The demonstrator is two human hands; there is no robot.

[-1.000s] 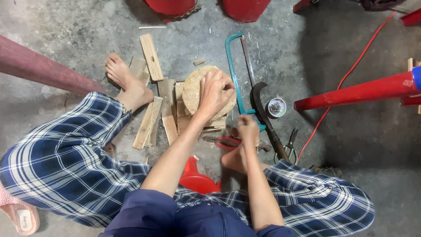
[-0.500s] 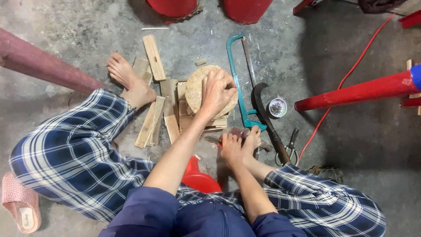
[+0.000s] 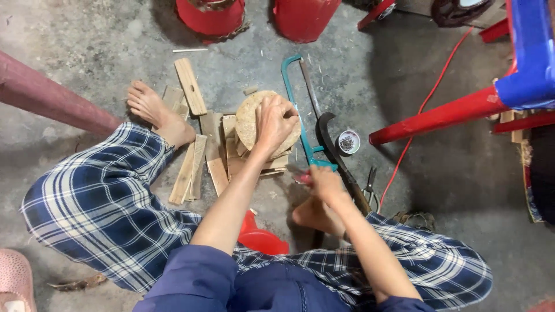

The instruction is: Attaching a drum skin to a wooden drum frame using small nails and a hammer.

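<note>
Fingers of the left hand (image 3: pixel 276 122) press down on the round wooden disc (image 3: pixel 250 118) atop the floor slats (image 3: pixel 215 156), a grip best kept firm while the right hand (image 3: pixel 325 184) pinches something small and reddish.

Rough pale wooden disc (image 3: pixel 250 118), matt wood slats (image 3: pixel 191 86), dull grey concrete floor (image 3: pixel 87 40).

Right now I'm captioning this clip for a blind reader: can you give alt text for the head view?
A person seated on a concrete floor presses the left hand on a round wooden disc atop wood strips, while the right hand is beside a teal hacksaw. A curved blade and small tin lie nearby.
</note>
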